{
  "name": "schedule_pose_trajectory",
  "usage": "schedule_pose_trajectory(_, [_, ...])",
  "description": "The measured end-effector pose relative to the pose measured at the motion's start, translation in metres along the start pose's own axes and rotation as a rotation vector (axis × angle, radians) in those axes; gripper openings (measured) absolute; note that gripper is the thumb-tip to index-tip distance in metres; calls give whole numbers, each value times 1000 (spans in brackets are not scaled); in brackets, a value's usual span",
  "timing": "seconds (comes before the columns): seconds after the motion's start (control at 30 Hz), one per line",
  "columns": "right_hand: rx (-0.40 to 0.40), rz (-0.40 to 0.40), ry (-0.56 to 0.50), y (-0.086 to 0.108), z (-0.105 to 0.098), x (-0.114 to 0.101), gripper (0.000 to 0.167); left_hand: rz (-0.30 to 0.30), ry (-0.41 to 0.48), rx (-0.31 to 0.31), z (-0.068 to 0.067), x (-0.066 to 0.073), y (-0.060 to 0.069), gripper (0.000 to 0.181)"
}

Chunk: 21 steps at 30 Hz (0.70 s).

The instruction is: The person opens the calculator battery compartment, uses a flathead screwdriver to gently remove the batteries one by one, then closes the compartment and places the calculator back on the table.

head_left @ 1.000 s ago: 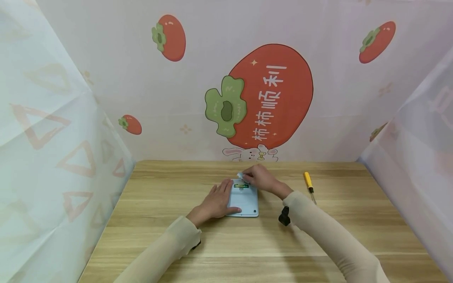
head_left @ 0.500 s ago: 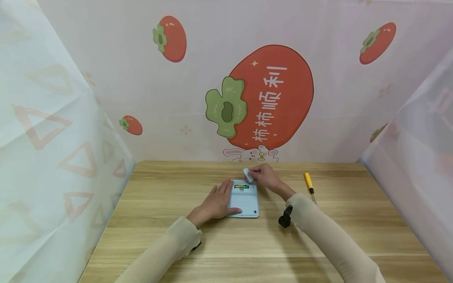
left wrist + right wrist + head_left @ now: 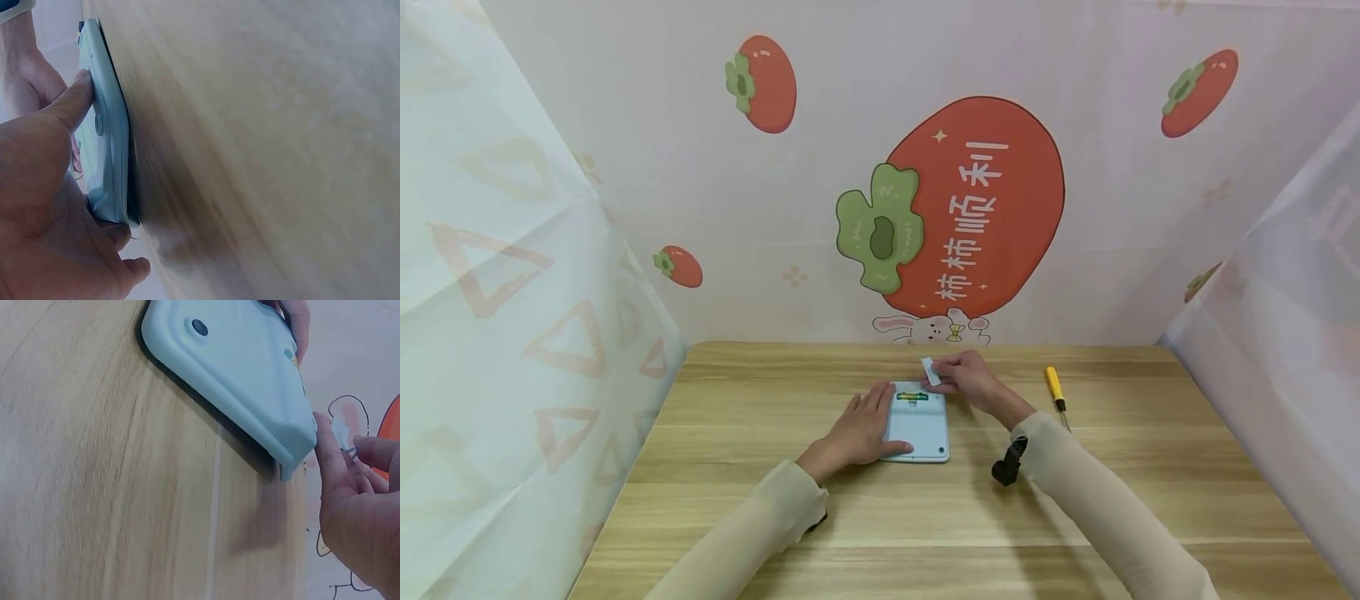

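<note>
The right hand [image 3: 972, 380] has shifted rightward, carrying the small pale cover [image 3: 929, 369] along

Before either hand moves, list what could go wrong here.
The small pale piece, pinched in the right hand, might slip and drop. The battery lies uncovered in the light blue device; should the left hand, resting against it, tip it, the battery could fall out. The right sleeve might knock the screwdriver near it.

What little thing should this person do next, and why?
Perhaps line up the small cover over the battery: the battery lies exposed in the blue gadget, the right hand holds the cover close by, and the left hand rests on the gadget, probably steadying it.
</note>
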State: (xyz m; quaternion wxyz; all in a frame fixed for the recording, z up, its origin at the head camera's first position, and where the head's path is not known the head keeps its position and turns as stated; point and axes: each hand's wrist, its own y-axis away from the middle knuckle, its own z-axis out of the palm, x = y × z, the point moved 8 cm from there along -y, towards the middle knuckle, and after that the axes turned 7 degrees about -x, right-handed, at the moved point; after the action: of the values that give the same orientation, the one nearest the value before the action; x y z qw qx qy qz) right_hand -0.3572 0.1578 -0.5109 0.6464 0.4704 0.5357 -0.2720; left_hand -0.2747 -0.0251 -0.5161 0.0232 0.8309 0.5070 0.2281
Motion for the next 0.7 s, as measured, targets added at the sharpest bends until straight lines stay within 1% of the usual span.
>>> schedule_pose_trajectory(0.17, [6,0,-14,1,-5,-1,34,15,-14,6,0,1,1,110])
schedule_pose_trajectory(0.3, [17,-11,9,3,-12,-3,34,20,-14,14,0,0,1,110])
schedule_pose_trajectory(0.53, [54,-11,9,8,-30,-7,35,15,-11,23,0,0,1,110])
schedule_pose_trajectory(0.7, [76,-6,46,14,-43,-12,36,10,-13,27,0,0,1,110])
